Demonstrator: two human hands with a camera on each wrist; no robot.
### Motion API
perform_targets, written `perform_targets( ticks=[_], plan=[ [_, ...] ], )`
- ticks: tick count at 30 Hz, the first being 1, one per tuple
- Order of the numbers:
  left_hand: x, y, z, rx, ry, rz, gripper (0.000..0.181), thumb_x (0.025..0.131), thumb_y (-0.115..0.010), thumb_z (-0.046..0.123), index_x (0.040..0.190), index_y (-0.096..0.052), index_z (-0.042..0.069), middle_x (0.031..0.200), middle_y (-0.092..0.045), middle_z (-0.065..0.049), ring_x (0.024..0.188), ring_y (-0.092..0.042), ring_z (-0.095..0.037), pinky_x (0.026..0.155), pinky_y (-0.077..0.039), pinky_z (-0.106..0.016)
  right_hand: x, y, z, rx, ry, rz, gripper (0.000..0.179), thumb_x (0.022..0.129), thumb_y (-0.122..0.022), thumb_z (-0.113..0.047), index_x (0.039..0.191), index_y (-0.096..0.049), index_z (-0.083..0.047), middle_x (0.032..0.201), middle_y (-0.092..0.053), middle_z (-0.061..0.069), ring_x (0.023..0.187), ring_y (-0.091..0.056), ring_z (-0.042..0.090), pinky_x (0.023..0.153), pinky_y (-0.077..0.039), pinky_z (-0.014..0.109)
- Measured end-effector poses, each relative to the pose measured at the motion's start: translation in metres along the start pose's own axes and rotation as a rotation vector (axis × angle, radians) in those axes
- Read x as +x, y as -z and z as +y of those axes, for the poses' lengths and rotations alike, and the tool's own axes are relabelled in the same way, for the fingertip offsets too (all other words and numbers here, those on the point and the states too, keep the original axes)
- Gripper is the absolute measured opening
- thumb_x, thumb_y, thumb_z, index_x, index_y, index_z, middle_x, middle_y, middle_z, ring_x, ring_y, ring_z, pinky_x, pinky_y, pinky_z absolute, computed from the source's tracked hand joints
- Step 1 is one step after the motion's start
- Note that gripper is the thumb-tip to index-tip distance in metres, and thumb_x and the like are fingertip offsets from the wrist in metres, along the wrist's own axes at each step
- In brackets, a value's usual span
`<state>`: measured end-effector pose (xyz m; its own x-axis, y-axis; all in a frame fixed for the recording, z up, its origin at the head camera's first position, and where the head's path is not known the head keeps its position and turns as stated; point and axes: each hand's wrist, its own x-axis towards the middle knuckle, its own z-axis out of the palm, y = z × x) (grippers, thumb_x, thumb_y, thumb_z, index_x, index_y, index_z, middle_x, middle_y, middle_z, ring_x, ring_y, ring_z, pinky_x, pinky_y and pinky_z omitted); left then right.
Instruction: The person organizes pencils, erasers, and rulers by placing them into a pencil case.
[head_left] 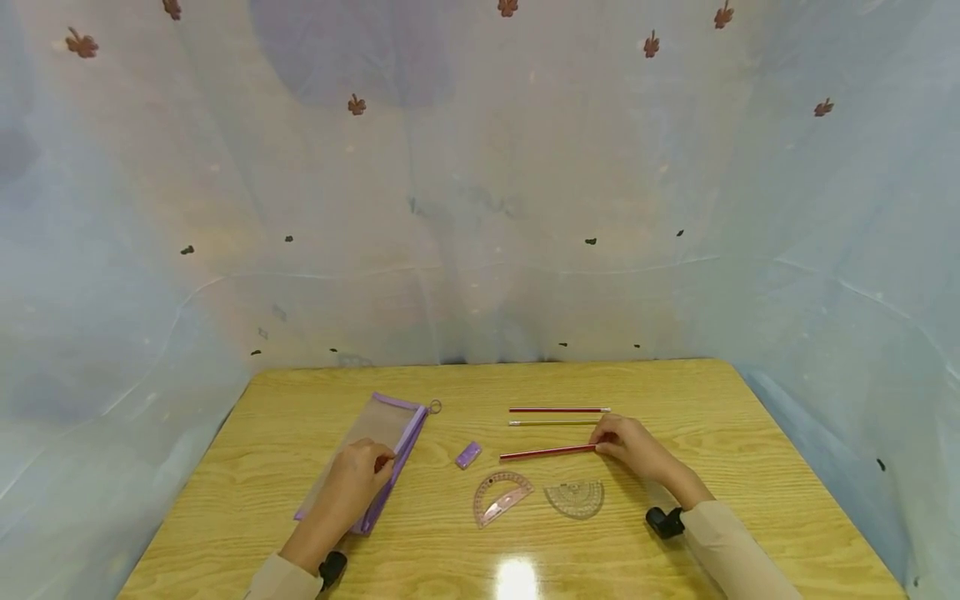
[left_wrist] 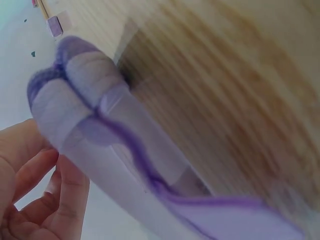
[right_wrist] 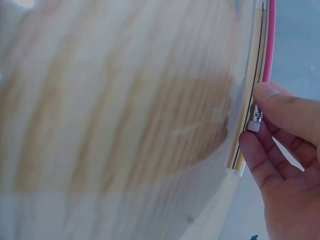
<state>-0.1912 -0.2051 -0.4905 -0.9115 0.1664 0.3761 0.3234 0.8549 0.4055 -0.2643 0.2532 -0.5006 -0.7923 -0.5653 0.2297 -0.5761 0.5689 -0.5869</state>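
Wood-grain table (head_left: 225, 500): right hand (head_left: 628, 443) pinches red pencil (head_left: 547, 452), left hand (head_left: 356, 479) grips sheer purple-trimmed pouch (head_left: 377, 423)

Table (head_left: 420, 558) showed smooth, glossy wood grain, with bright glare on the near side. Pencil case (head_left: 372, 424) at left had thin, translucent sides and cloth-like edging; ring (head_left: 440, 407) at its far end looked like metal. Left protractor (head_left: 504, 503) and right protractor (head_left: 574, 500) were see-through, smooth plastic. Nearest pencil (head_left: 546, 452) had a glossy coat and shiny metal band (right_wrist: 256, 114). Far sheet (head_left: 465, 167) looked like creased plastic; right sleeve (head_left: 731, 542) was matt cloth.
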Motion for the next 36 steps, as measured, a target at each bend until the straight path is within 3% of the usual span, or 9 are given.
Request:
perform_targets(
  ticks=[5, 14, 21, 27, 36],
  plan=[
    [0.0, 0.001, 0.0, 0.0, 0.003, -0.001, 0.008, 0.08, -0.081, -0.001, 0.086, -0.077, 0.001, 0.076, -0.064, -0.002, 0.066, -0.059, -0.01, 0.056, -0.05, -0.019, 0.003, 0.001, -0.001, 0.002, -0.026, -0.016, 0.007, 0.092, -0.068, 0.001, 0.096, -0.071, -0.004, 0.093, -0.065, 0.005, 0.08, -0.059, 0.012, 0.069, -0.053, 0.03],
    [0.0, 0.003, -0.001, -0.003, -0.011, -0.01, 0.008, 0.08, -0.081, -0.002, 0.087, -0.077, 0.0, 0.075, -0.064, -0.002, 0.066, -0.06, -0.01, 0.056, -0.05, -0.018, 0.003, 0.0, -0.003, 0.003, -0.001, 0.005, 0.007, 0.091, -0.068, 0.002, 0.094, -0.071, -0.003, 0.089, -0.067, 0.006, 0.077, -0.059, 0.011, 0.067, -0.052, 0.029],
    [0.002, 0.007, 0.0, -0.025, 0.016, -0.05, 0.008, 0.082, -0.079, -0.001, 0.089, -0.077, 0.0, 0.077, -0.065, -0.003, 0.066, -0.059, -0.01, 0.056, -0.049, -0.016, 0.006, 0.001, -0.007, 0.007, -0.045, 0.01, 0.009, 0.092, -0.067, 0.001, 0.092, -0.071, -0.007, 0.087, -0.065, -0.001, 0.076, -0.057, 0.01, 0.066, -0.051, 0.028],
    [0.004, 0.008, -0.001, -0.032, 0.02, -0.061, 0.007, 0.083, -0.079, -0.001, 0.09, -0.078, 0.0, 0.077, -0.065, -0.003, 0.065, -0.059, -0.009, 0.055, -0.048, -0.016, 0.009, 0.002, -0.009, 0.008, -0.061, -0.005, 0.008, 0.093, -0.067, 0.0, 0.092, -0.071, -0.007, 0.088, -0.065, 0.001, 0.076, -0.057, 0.012, 0.066, -0.051, 0.028],
    [0.004, 0.009, -0.001, -0.03, 0.004, -0.059, 0.007, 0.084, -0.078, 0.0, 0.09, -0.077, 0.001, 0.077, -0.063, -0.002, 0.067, -0.058, -0.009, 0.055, -0.049, -0.017, 0.012, 0.001, -0.017, -0.004, -0.057, 0.009, 0.003, 0.091, -0.069, -0.001, 0.093, -0.072, -0.002, 0.087, -0.064, 0.001, 0.075, -0.057, 0.011, 0.066, -0.051, 0.028]
  ],
)
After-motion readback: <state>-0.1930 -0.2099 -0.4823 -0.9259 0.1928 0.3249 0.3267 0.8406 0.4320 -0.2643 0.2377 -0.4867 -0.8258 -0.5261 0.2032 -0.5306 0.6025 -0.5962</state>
